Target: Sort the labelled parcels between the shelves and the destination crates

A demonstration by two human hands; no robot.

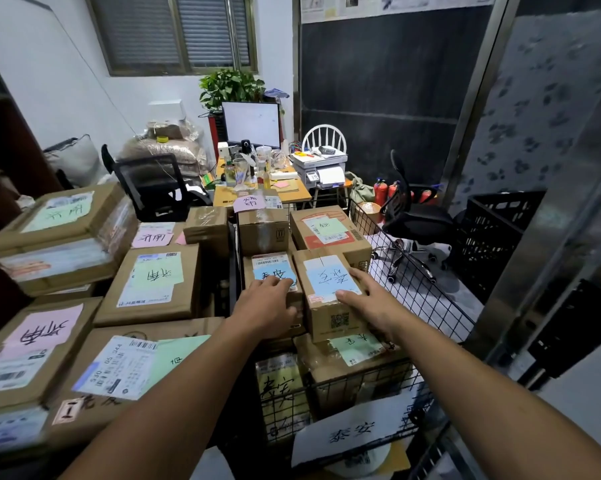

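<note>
By my judgement the sorting is only partly done. The wire crate (413, 282), with a white paper sign (354, 434) hanging on its front wall, is already holding several parcels in more than one layer. The handwritten notes I can read on them are showing characters like those on the sign. The right hand (364, 299) is gripping the blue-label parcel (323, 278), which is sitting on top of the pile near the right wall of the crate. Its thumb is lying on the top face at the near edge and its fingers are wrapping the right side. The left hand (267, 303) is resting on the smaller parcel (274, 263) just beside it, toward the left wall, with the fingers bent over its blue note; whether it is pinching anything I cannot tell. So one parcel is being seated or taken at the crate. Much is remaining: outside the left wall a big stack is waiting, among it a pink-label parcel (39, 341) and a green-label parcel (157, 282) bearing other names. The black crate (493, 237) is standing at the far right, with its inside hidden from here.
</note>
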